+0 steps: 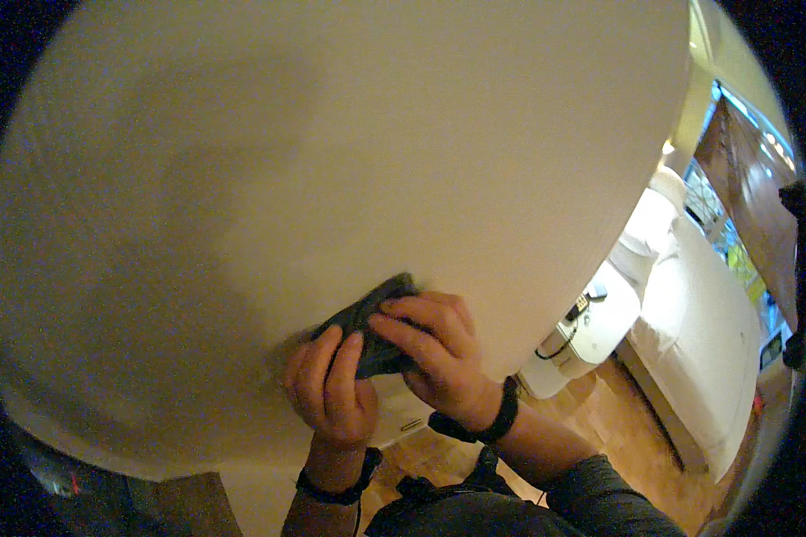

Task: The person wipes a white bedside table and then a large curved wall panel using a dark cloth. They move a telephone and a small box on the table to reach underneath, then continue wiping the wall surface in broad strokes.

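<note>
Both of my hands are together just in front of a broad beige wall-like surface [443,168]. Between them is a dark, folded piece, apparently cloth [380,354]. My left hand [332,386] grips its lower left part, with the fingertips on top. On the right side, my right hand [443,349] pinches it with bent fingers. The piece slants up to the right, and its far end sticks out beyond my fingers. Whether it touches the surface cannot be told. Each wrist wears a black band.
To the right stands a white bedside table [604,322] with a corded telephone [577,307] on it. Beyond it is a bed [698,329] with white bedding and pillows. A window [712,194] with a brown curtain [752,181] lies farther right. Wood flooring [618,409] shows below.
</note>
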A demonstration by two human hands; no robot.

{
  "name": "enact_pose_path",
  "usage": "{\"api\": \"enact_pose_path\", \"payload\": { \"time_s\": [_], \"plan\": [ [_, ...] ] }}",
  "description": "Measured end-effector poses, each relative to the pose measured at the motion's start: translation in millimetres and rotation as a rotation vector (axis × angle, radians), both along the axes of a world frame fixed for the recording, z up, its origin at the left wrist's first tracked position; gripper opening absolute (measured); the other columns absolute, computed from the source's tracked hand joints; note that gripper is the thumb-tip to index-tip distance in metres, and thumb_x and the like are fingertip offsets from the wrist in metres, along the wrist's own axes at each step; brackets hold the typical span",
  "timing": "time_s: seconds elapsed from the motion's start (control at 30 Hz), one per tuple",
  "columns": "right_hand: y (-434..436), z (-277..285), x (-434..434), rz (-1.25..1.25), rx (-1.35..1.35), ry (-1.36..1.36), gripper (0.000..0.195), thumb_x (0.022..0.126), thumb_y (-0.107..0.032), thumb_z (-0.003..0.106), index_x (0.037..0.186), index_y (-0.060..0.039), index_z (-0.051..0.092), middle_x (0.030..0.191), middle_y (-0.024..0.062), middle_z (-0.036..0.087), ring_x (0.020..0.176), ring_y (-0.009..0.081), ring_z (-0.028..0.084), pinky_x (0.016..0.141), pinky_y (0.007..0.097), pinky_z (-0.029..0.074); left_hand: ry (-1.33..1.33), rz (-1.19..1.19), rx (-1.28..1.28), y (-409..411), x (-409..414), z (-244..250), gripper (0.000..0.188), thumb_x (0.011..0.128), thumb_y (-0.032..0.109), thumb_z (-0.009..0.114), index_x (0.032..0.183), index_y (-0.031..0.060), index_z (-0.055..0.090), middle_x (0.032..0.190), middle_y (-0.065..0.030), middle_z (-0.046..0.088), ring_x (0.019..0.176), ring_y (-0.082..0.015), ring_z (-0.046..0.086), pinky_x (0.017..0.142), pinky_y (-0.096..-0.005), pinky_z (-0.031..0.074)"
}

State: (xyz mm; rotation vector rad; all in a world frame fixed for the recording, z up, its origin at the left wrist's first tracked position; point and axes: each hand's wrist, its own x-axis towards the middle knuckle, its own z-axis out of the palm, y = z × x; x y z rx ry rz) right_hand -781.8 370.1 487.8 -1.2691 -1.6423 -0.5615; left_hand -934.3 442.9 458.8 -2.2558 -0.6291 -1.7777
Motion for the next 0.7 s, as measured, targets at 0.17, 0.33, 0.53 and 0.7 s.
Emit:
{"api": "enact_pose_path", "payload": {
  "time_s": [0.17, 0.33, 0.53, 0.7],
  "plan": [
    [2, -42, 15, 0.026, 0.089, -0.013, 0.046, 0.079, -0.008, 0.069, 0.125, -0.0091, 0.070, 0.124, 0.0119, 0.066, 0.113, 0.0346, 0.062, 0.102, 0.0477, 0.050, 0.048, -0.060, 0.096, 2, 21, -37, 0.023, 0.096, 0.003, 0.055, 0.113, 0.0018, 0.070, 0.117, -0.0144, 0.066, 0.104, -0.0317, 0.060, 0.094, -0.0456, 0.052],
    [-18, -74, 30, 0.011, 0.033, 0.096, 0.045, 0.074, 0.002, 0.070, 0.118, -0.0068, 0.072, 0.118, 0.0116, 0.067, 0.106, 0.0326, 0.063, 0.095, 0.0433, 0.052, 0.137, -0.170, 0.067, -6, 35, -68, 0.021, 0.098, 0.005, 0.056, 0.113, 0.0013, 0.070, 0.118, -0.0147, 0.066, 0.104, -0.0321, 0.061, 0.092, -0.0448, 0.053],
    [-33, -45, 56, -0.067, 0.103, 0.104, 0.049, 0.070, 0.005, 0.068, 0.118, -0.0050, 0.071, 0.120, 0.0130, 0.066, 0.108, 0.0349, 0.063, 0.095, 0.0454, 0.052, 0.100, -0.233, 0.099, -11, 63, -31, 0.022, 0.101, 0.005, 0.054, 0.113, 0.0005, 0.072, 0.120, -0.0145, 0.067, 0.105, -0.0320, 0.062, 0.092, -0.0447, 0.053],
    [-11, -56, 74, -0.099, 0.235, 0.092, 0.049, 0.070, 0.004, 0.069, 0.117, -0.0058, 0.072, 0.119, 0.0127, 0.066, 0.109, 0.0355, 0.061, 0.097, 0.0455, 0.050, 0.117, -0.195, 0.210, -3, 88, -27, 0.020, 0.100, 0.001, 0.054, 0.109, 0.0000, 0.072, 0.117, -0.0142, 0.068, 0.103, -0.0302, 0.062, 0.089, -0.0415, 0.055]
  ]
}}
